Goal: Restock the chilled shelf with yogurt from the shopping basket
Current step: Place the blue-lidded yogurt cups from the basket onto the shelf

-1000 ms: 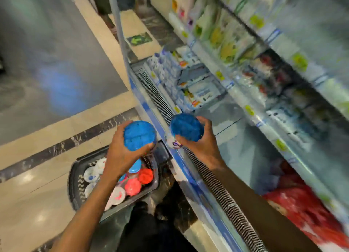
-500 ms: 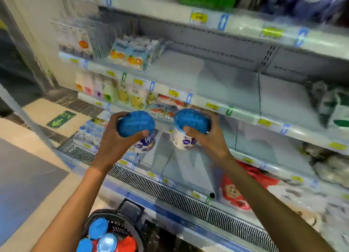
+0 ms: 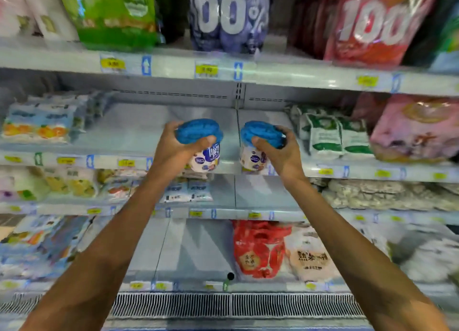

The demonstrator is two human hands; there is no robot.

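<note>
Midway through restocking, the left hand point(image 3: 173, 150) and right hand point(image 3: 277, 153) each clasp fingers around a blue-lidded yogurt tub, the left tub point(image 3: 207, 158) and right tub point(image 3: 252, 159) held before the chilled shelf point(image 3: 134, 132), whose bare gap seemingly awaits both, set down upright.

Price tags point(image 3: 112, 64) unreadable blur. Purple bag point(image 3: 228, 15) cut by top edge. Left yogurt tub point(image 3: 198, 132) partly behind left hand point(image 3: 173, 152); right yogurt tub point(image 3: 258, 134) behind right hand point(image 3: 280, 154).

The left yogurt tub point(image 3: 201, 145) and the right yogurt tub point(image 3: 257, 147), both white with blue lids, are hanging nearly upright, side by side but apart, before the chilled shelf's point(image 3: 139, 129) front edge.
</note>
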